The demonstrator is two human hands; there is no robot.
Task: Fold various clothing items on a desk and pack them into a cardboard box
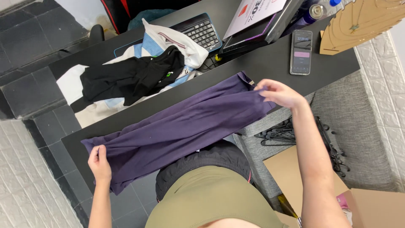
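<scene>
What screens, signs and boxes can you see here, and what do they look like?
Phone: flat on the black desk, far right; dark rectangle, lit screen with a pink bar.
Sign card: leaning at the desk's back; white with a red patch.
Cardboard stand: top right corner; tan, with necklaces hung on it.
Cardboard boxes: on the floor, bottom right; plain brown.

We are wearing an olive-green top [211, 198], plain and smooth across the front, and dark black bottoms [202, 162] with a thin pinkish trim at one side. Our left hand [99, 162] and right hand [280, 93] are showing bare, our forearms unsleeved.
</scene>
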